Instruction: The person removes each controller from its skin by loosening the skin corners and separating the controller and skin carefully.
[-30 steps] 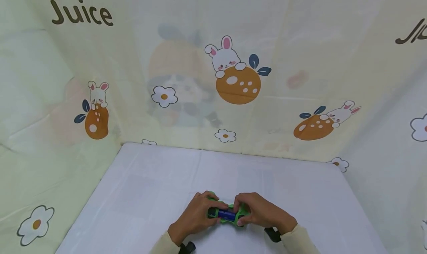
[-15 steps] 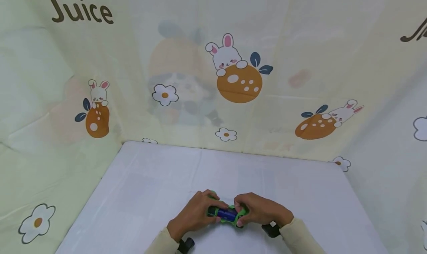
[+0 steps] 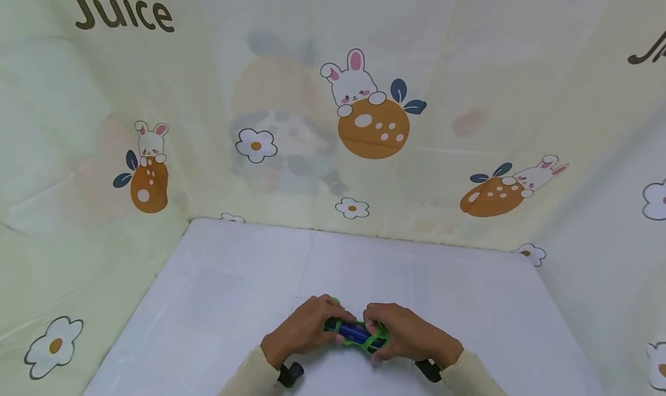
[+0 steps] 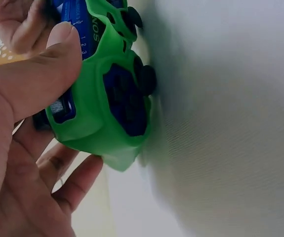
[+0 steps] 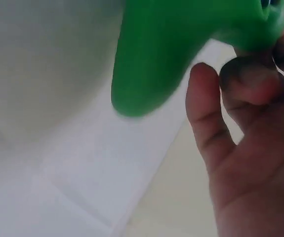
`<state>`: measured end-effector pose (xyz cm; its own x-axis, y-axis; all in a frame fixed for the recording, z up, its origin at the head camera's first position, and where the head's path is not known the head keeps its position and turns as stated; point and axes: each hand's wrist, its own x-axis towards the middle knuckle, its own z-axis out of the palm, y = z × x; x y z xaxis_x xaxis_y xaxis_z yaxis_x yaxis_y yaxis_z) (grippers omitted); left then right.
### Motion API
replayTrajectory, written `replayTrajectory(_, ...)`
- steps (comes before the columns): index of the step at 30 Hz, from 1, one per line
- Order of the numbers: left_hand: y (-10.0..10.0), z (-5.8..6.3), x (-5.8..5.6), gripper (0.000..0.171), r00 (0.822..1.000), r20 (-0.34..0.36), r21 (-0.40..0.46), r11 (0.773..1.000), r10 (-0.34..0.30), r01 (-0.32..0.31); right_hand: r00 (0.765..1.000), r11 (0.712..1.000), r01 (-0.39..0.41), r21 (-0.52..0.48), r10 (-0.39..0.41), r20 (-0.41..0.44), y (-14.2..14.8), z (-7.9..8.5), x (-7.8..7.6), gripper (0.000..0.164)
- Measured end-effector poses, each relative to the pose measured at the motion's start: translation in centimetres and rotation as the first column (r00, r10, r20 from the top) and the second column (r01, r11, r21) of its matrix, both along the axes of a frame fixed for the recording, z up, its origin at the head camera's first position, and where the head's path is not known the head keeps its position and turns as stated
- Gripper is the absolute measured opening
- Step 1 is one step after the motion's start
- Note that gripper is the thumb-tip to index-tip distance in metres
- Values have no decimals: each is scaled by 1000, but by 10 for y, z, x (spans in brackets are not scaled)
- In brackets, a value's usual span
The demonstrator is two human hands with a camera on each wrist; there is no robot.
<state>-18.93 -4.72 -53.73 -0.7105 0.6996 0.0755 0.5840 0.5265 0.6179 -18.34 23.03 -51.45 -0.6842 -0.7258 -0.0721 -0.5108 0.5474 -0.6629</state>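
Note:
A blue game controller in a green silicone cover is held low over the white table, its thumbsticks facing the tabletop. My left hand grips one end; its thumb presses the blue back, where small numbers show, and its other fingers lie around the grip. At the other end my right hand pinches the cover's edge, index finger curled over the back. In the right wrist view a green handle of the cover hangs beside the fingers, partly out of frame.
The white tabletop spreads behind and around the hands. Pale cloth printed with rabbits, oranges and flowers hangs along the back and sides. Dark wrist-camera mounts sit at both wrists.
My right thumb has shifted slightly down and off the controller's near edge, showing more green cover at that end. The left hand keeps its hold almost in place.

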Motion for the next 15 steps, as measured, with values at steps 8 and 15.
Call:
replayTrajectory(8,0,3,-4,40,999,52,-12,1000,7,-7,983,987,96,-129,-115,-140,3,-8,14,41)
replayTrajectory(15,3,4,-7,37,997,70,-30,999,16,-14,900,970,146,-193,-212,-382,-1,-21,31,42)
